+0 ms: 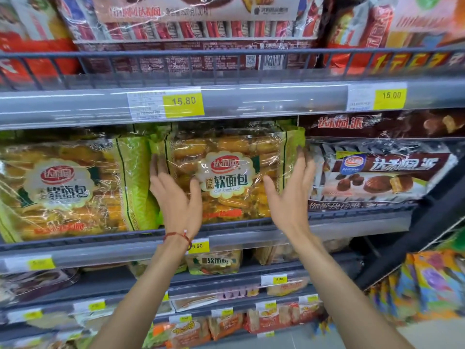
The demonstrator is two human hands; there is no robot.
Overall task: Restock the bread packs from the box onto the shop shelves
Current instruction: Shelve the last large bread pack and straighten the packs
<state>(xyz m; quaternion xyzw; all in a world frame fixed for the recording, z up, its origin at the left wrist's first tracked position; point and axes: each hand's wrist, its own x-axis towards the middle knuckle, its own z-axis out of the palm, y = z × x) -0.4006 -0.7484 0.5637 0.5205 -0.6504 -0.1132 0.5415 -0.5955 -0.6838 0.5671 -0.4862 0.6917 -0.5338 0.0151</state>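
The left hand [173, 195] and right hand [289, 197], fingers straight, press the bread pack [226, 177] onto the shelf [100, 244]. A second pack [63, 187] sits at 9 o'clock. The box is out of view, so I cannot judge what remains.

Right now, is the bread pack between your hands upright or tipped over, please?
Upright: the bread pack stands behind the shelf rail, label facing out.
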